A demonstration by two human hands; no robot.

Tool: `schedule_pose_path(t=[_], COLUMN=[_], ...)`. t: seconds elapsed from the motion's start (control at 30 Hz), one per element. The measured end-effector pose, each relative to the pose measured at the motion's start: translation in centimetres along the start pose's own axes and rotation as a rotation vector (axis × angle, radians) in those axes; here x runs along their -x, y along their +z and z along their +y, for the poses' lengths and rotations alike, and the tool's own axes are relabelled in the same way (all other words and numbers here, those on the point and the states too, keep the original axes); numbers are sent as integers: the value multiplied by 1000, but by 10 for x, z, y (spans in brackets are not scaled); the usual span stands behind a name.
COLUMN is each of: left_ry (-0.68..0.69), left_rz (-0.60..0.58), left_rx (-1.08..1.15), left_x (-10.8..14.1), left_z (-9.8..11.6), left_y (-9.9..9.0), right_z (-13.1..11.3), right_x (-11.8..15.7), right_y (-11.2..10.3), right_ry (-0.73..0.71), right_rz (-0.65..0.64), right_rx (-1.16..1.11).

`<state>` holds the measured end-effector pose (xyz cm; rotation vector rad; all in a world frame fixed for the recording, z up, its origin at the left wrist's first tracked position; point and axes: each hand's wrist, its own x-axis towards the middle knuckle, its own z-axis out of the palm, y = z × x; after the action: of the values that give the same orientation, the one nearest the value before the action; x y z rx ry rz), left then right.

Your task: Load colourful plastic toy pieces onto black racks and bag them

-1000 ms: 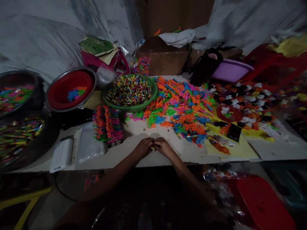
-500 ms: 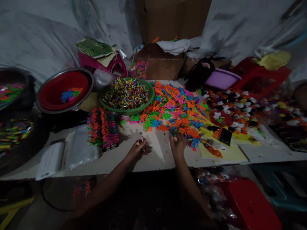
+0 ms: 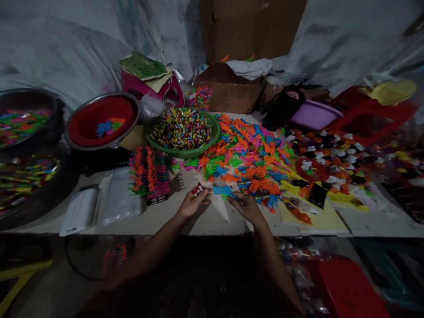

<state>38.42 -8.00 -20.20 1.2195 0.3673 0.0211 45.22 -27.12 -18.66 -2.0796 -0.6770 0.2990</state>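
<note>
My left hand [image 3: 194,203] is closed on a small red-and-white piece [image 3: 198,190], which sticks up at the fingertips. Facing it across a narrow gap, my right hand [image 3: 247,206] pinches a flat blue plastic toy piece [image 3: 223,190] that points toward the left hand. Just behind the hands spreads a heap of plastic toy pieces [image 3: 251,148] in orange, green, pink and blue. A green basin [image 3: 216,129] full of small, colourfully wrapped cylinders stands behind my left hand.
Rows of coloured toy pieces [image 3: 150,174] and a stack of clear plastic bags [image 3: 122,196] lie left, near a white box [image 3: 79,212]. Metal basins stand farther left. On the right are a red dish [image 3: 319,173], yellow sheets [image 3: 314,216] and a pile of small black, white and orange items.
My right hand has come away from the heap's edge with the blue toy piece. My left hand has turned, and the red-and-white piece now shows. The view has shifted slightly left.
</note>
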Motion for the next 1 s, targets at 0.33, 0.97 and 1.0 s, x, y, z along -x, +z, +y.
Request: schedule_pose_path(t=[0.33, 0.97, 1.0], left_ry=[59, 223, 243], left_rz=[-5, -155, -159], left_rx=[44, -336, -386], left_x=[15, 19, 19], left_z=[10, -7, -7], left_y=[13, 3, 3], right_z=[-24, -43, -43], right_x=[-4, -2, -1], right_y=[39, 43, 45], right_ry=[124, 60, 55], right_rz=[397, 211, 220], right_rx=[-728, -519, -502])
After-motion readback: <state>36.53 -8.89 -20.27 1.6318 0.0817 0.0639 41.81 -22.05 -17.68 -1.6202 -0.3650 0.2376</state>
